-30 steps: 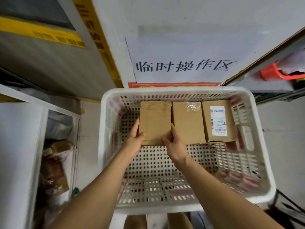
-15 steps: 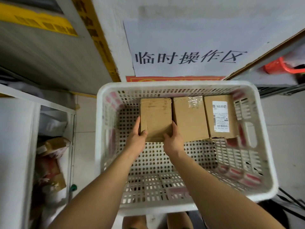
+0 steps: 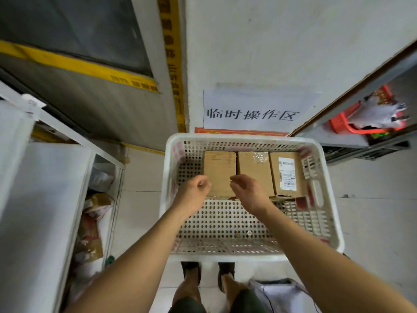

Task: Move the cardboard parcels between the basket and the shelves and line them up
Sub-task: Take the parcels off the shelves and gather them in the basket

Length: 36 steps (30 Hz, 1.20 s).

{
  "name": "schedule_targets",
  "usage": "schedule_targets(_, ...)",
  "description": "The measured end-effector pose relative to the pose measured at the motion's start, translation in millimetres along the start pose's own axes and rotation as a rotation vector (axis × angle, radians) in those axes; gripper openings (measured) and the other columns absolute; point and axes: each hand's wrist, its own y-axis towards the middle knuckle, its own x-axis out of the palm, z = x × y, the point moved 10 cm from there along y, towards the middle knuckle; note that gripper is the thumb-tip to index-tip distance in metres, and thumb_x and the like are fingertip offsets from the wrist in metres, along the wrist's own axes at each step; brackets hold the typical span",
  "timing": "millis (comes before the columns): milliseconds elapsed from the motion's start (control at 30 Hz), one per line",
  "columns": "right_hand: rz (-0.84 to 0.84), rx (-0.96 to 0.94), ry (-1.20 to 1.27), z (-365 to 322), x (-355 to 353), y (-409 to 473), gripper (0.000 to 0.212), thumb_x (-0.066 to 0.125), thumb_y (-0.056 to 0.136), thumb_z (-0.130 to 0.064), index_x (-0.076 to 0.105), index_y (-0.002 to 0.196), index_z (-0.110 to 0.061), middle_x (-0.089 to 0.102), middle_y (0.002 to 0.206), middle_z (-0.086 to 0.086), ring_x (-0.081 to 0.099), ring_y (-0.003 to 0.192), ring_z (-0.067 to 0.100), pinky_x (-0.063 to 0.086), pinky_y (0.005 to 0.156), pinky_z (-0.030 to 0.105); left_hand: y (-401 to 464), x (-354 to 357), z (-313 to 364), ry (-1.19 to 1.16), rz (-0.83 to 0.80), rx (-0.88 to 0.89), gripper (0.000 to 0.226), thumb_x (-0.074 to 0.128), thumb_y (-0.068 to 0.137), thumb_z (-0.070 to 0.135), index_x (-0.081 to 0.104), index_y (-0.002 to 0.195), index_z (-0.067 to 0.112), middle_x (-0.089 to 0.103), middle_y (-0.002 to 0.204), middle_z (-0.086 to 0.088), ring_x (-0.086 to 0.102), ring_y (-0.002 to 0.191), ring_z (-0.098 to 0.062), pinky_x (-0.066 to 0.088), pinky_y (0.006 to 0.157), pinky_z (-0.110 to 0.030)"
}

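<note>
A white perforated plastic basket (image 3: pixel 243 138) stands in front of me. Three cardboard parcels lie in a row along its far wall: a plain left parcel (image 3: pixel 220 164), a middle parcel (image 3: pixel 255 172) with clear tape, and a right parcel (image 3: pixel 286 175) with a white shipping label. My left hand (image 3: pixel 196 188) hovers over the near left corner of the left parcel, fingers loosely curled and holding nothing. My right hand (image 3: pixel 246 192) hovers over the seam between the left and middle parcels, also loosely curled and holding nothing. The near half of the basket floor is bare.
A white shelf unit (image 3: pixel 45 199) stands at the left with bagged packages (image 3: pixel 94 222) low inside it. At the right a grey shelf holds a red basket (image 3: pixel 340 126). A paper sign (image 3: pixel 252 109) hangs on the wall behind. My feet (image 3: pixel 207 274) are just under the basket's near rim.
Both hands let go of the left parcel and lifted off it. The parcel now lies flush in the row against the far wall. The camera view tilted upward.
</note>
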Motion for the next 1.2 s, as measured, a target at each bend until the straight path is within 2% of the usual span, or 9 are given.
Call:
schedule_targets(133, -0.016, -0.148, -0.127, -57, -17, -37, 0.039, 0.058, 0.107, -0.035, 0.061, 0.142, -0.019, 0.068, 0.138, 0.001, 0.064, 0.119, 0.013, 0.053, 0.107, 0.034, -58, -43, 37, 0.044, 0.086, 0.091, 0.037, 0.056, 0.107, 0.035, 0.061, 0.142, 0.023, 0.064, 0.142, 0.004, 0.061, 0.114, -0.002, 0.046, 0.087, -0.012)
schedule_targets(200, -0.018, -0.248, -0.201, -89, -24, -57, 0.038, 0.057, 0.107, -0.036, 0.062, 0.141, -0.018, 0.069, 0.137, 0.001, 0.064, 0.12, 0.013, 0.052, 0.106, 0.031, -87, -65, 48, 0.077, 0.165, 0.109, 0.037, 0.057, 0.107, 0.036, 0.063, 0.141, 0.024, 0.066, 0.14, 0.004, 0.063, 0.117, -0.004, 0.046, 0.097, -0.016)
schedule_targets(333, -0.066, -0.47, -0.33, -152, -26, -99, 0.033, 0.055, 0.109, -0.031, 0.065, 0.138, -0.018, 0.069, 0.137, -0.001, 0.066, 0.122, 0.015, 0.048, 0.097, 0.026, -148, -104, 64, 0.143, 0.321, 0.118, 0.035, 0.056, 0.106, 0.037, 0.065, 0.138, 0.025, 0.069, 0.135, 0.003, 0.064, 0.115, -0.009, 0.05, 0.095, -0.024)
schedule_targets(400, -0.118, -0.577, -0.397, -180, -19, -120, 0.033, 0.054, 0.109, -0.032, 0.064, 0.139, -0.021, 0.068, 0.139, -0.003, 0.065, 0.124, 0.017, 0.051, 0.1, 0.029, -182, -125, 62, 0.165, 0.42, 0.093, 0.032, 0.055, 0.106, 0.036, 0.066, 0.134, 0.024, 0.07, 0.132, 0.002, 0.065, 0.114, -0.012, 0.049, 0.091, -0.027)
schedule_targets(500, -0.196, -0.727, -0.477, -218, 2, -146, 0.035, 0.055, 0.108, -0.036, 0.065, 0.139, -0.023, 0.067, 0.14, 0.0, 0.065, 0.124, 0.021, 0.05, 0.103, 0.034, -242, -157, 44, 0.098, 0.594, 0.026, 0.034, 0.057, 0.105, 0.04, 0.066, 0.135, 0.026, 0.07, 0.133, 0.002, 0.065, 0.122, -0.015, 0.05, 0.102, -0.029)
schedule_targets(667, -0.339, -0.944, -0.501, -279, 65, -210, 0.03, 0.06, 0.105, -0.036, 0.067, 0.133, -0.027, 0.074, 0.127, -0.003, 0.069, 0.117, 0.017, 0.051, 0.103, 0.032, -365, -199, -1, 0.015, 0.915, -0.09, 0.025, 0.063, 0.103, 0.034, 0.072, 0.124, 0.026, 0.075, 0.117, 0.002, 0.071, 0.106, -0.02, 0.05, 0.091, -0.026)
schedule_targets(867, -0.597, -1.152, -0.464, -337, 161, -326, 0.033, 0.061, 0.104, -0.037, 0.065, 0.136, -0.028, 0.07, 0.131, -0.01, 0.065, 0.119, 0.01, 0.052, 0.103, 0.032, -513, -227, -63, -0.054, 1.191, -0.21, 0.034, 0.064, 0.102, 0.036, 0.068, 0.134, 0.026, 0.073, 0.124, 0.006, 0.069, 0.112, -0.012, 0.04, 0.08, -0.008)
schedule_targets(967, -0.719, -1.257, -0.47, -360, 206, -393, 0.039, 0.059, 0.106, -0.039, 0.062, 0.143, -0.028, 0.065, 0.136, -0.014, 0.061, 0.122, 0.005, 0.05, 0.105, 0.027, -582, -236, -91, -0.116, 1.322, -0.232, 0.036, 0.065, 0.101, 0.038, 0.068, 0.135, 0.026, 0.073, 0.126, 0.007, 0.069, 0.114, -0.009, 0.045, 0.089, -0.016)
schedule_targets(1200, -0.909, -1.444, -0.441, -389, 309, -539, 0.039, 0.063, 0.104, -0.034, 0.063, 0.142, -0.025, 0.067, 0.133, -0.01, 0.064, 0.118, 0.006, 0.052, 0.103, 0.028, -729, -235, -146, -0.188, 1.602, -0.307, 0.039, 0.065, 0.102, 0.037, 0.065, 0.139, 0.025, 0.072, 0.129, 0.008, 0.069, 0.114, -0.009, 0.047, 0.089, -0.02)
